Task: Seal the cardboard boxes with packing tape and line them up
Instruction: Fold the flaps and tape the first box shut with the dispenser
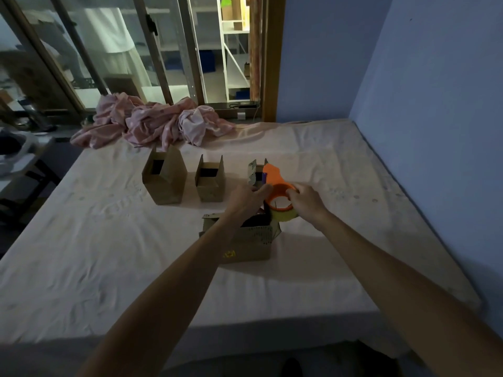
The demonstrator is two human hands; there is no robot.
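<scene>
An orange tape dispenser (275, 183) with a yellowish tape roll (285, 214) is held above an open cardboard box (245, 244) in the middle of the bed. My right hand (307, 200) grips the dispenser's ring from the right. My left hand (246, 198) holds its left side with curled fingers. Three more open boxes stand in a row behind: a large one (164, 180) on the left, a smaller one (210, 183) in the middle, and one (254, 174) partly hidden behind the dispenser.
The boxes stand on a bed with a pale sheet (109, 254). A crumpled pink cloth (152, 123) lies at the far edge under the window. A blue wall (435, 104) closes the right side.
</scene>
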